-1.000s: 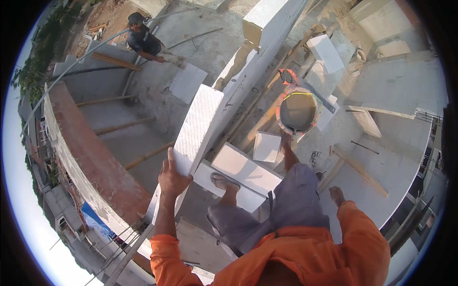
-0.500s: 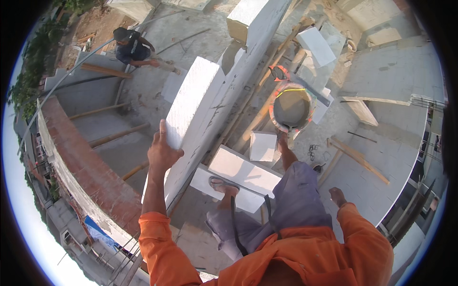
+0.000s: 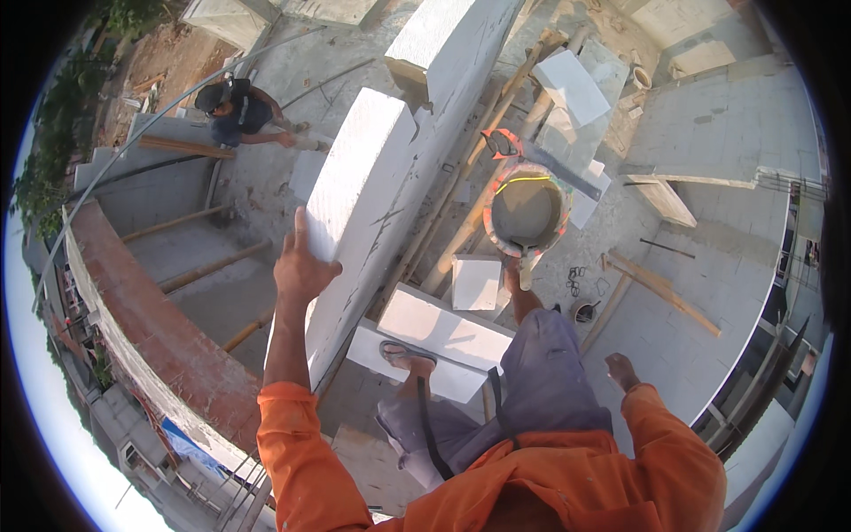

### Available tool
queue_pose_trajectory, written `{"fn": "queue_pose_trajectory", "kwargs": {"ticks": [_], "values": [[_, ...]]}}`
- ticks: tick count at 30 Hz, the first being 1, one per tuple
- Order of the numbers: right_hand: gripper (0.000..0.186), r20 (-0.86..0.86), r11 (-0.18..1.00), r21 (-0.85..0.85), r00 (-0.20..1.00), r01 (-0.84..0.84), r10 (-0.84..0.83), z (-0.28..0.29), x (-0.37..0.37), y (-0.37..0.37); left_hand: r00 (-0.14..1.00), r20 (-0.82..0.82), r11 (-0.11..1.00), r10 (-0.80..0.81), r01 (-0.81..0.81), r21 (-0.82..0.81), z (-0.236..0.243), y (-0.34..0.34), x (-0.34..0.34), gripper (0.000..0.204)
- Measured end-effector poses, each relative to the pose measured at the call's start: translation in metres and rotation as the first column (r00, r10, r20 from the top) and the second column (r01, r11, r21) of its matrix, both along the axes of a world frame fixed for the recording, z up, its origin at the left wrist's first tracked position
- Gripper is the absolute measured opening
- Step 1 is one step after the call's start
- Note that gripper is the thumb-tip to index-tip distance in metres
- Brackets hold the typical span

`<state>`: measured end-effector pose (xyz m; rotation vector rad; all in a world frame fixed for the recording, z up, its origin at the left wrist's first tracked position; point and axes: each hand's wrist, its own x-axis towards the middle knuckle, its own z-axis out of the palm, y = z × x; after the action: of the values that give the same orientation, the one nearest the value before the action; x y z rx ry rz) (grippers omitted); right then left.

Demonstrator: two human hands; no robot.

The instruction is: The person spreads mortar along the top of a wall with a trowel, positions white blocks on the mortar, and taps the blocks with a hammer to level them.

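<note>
My left hand (image 3: 302, 264) lies flat with spread fingers against the side of a large white building block (image 3: 355, 204) that stands on edge on top of a white block wall. My right hand (image 3: 622, 370) hangs free at my right side, fingers loosely apart, holding nothing. My left foot in a sandal (image 3: 406, 355) rests on flat white blocks (image 3: 443, 332) below me. A round bucket of grey mortar (image 3: 527, 208) with a trowel handle at its rim sits just beyond my legs.
Another person in dark clothes (image 3: 239, 111) crouches on the concrete at the upper left. A red brick wall (image 3: 151, 328) curves along the left over a drop. Wooden poles (image 3: 479, 177), loose white blocks (image 3: 572, 84) and planks (image 3: 660, 284) lie on the tiled slab.
My left hand has risen and slid up the block's side, and the block now stands nearer and more upright. My right hand stays at my side.
</note>
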<state>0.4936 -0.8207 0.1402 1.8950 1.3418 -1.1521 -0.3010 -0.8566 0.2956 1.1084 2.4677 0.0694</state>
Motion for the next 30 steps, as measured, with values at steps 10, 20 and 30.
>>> {"fn": "queue_pose_trajectory", "kwargs": {"ticks": [10, 20, 30], "values": [[0.027, -0.043, 0.996, 0.012, 0.995, -0.089, 0.090, -0.004, -0.022, 0.018, 1.000, -0.016, 1.000, 0.009, -0.009, -0.020, 0.002, 0.057, 0.006, 0.113], [0.023, -0.276, 0.768, 0.336, 0.723, -0.545, 0.634, 0.041, -0.248, 0.132, 0.999, 0.011, 0.997, 0.047, -0.046, -0.054, 0.004, 0.057, -0.001, 0.115], [0.042, -0.235, 0.259, 0.958, 0.179, -0.121, 0.955, 0.144, -0.649, 0.221, 0.939, -0.109, 0.943, 0.327, -0.316, 0.105, 0.029, -0.083, -0.015, 0.095]]}}
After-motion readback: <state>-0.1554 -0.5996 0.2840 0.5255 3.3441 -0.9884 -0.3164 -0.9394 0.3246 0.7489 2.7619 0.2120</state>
